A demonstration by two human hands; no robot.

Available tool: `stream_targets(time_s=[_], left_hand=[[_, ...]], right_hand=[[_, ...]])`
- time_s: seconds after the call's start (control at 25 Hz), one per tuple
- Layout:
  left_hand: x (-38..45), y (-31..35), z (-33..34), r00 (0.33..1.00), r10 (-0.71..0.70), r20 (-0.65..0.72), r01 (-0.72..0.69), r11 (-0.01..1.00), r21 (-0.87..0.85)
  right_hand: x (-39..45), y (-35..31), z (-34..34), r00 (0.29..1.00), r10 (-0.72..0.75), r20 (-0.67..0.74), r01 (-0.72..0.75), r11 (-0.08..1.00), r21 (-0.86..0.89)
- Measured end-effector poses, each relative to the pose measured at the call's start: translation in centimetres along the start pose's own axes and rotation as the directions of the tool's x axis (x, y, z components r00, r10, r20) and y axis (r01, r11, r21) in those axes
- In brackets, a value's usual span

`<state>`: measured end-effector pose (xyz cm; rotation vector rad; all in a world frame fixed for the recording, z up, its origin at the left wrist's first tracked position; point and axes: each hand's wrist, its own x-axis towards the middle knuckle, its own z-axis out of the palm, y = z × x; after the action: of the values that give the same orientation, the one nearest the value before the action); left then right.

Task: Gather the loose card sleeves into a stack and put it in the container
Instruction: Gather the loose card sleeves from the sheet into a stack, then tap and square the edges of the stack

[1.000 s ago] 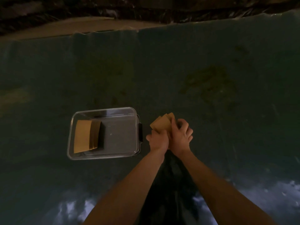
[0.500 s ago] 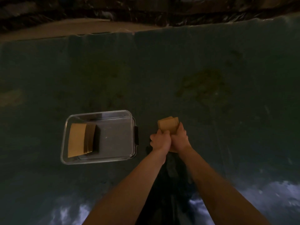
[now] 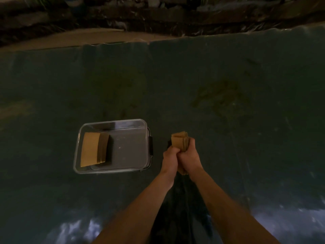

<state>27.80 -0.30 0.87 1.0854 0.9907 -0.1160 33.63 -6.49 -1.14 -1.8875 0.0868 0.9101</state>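
Note:
A squared-up stack of tan card sleeves (image 3: 179, 141) stands on edge between both hands, just right of the container. My left hand (image 3: 170, 158) and my right hand (image 3: 190, 157) are pressed together around its lower half, fingers closed on it. The clear plastic container (image 3: 130, 170) sits on the dark surface to the left, with a dark latch on its right side. Inside it, at the left end, an earlier stack of tan sleeves (image 3: 94, 149) lies leaning.
The dark teal mat (image 3: 228, 103) covers the whole work surface and is stained at the right. Its far edge meets a pale strip (image 3: 70, 38) and dark rubble beyond. A black garment (image 3: 181, 213) shows between my forearms.
The fanned sleeves have been squeezed into a neat stack between my hands. My right hand's fingers have closed in around it. The view has shifted slightly.

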Motion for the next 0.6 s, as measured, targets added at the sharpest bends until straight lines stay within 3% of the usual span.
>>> stream_targets(time_s=[0.12,0.36,0.6], left_hand=[[-3.3,-0.9,-1.2,0.996,0.090,-0.015,-0.091,0.995,-0.051],[-7.8,-3.2,-7.3,0.967,0.255,-0.002,-0.253,0.955,-0.155],[-11.5,-6.6,-15.7,0.889,0.435,-0.142,-0.450,0.888,-0.094]], right_hand=[[-3.1,0.0,0.1,0.990,-0.138,0.000,0.138,0.989,0.047],[-10.4,1.6,3.3,0.917,-0.336,0.214,0.298,0.935,0.191],[-14.8,3.7,11.7,0.870,-0.448,0.208,0.460,0.888,-0.014]])
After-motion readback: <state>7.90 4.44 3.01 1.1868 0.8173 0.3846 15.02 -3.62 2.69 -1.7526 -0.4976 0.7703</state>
